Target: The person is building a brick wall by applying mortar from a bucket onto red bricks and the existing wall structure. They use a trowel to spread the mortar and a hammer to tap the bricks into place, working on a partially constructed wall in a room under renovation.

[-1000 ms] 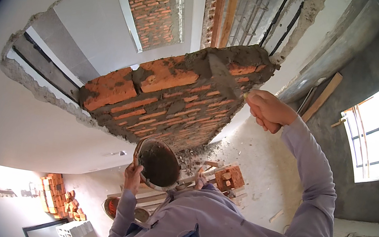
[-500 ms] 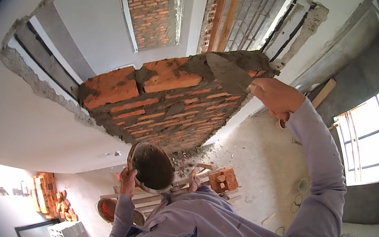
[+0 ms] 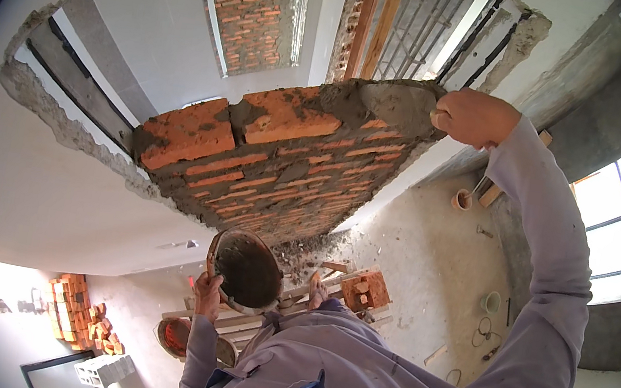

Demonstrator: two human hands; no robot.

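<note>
Right hand (image 3: 473,115) is up high, fist closed tight around the handle of a trowel (image 3: 398,103), and the grey, mortar-caked blade lies flat on the top course of the brick wall (image 3: 275,165), pointing away from the knuckles to the hand's left. Wet mortar (image 3: 345,96) sits in a dark smear right beside the blade, spread over the top bricks. Down low, the left hand (image 3: 208,291) is curled around the near rim of a round mortar pan (image 3: 245,268), fingers wrapped over the edge, the pan tilted so its dark, mortar-coated inside faces up toward the camera. The pan hangs just below the wall's ragged lower edge, well apart from the trowel hand. Both arms wear a pale lilac long sleeve (image 3: 550,254). Beneath the left hand, a second shallow basin (image 3: 177,335) with a reddish inside lies on the floor, next to some wooden planks (image 3: 261,311). A small stack of red bricks (image 3: 364,289) sits between the two arms, lower down, and a larger heap of bricks (image 3: 80,312) lies off beyond the left hand. Past the right arm, a bright window (image 3: 614,231).
</note>
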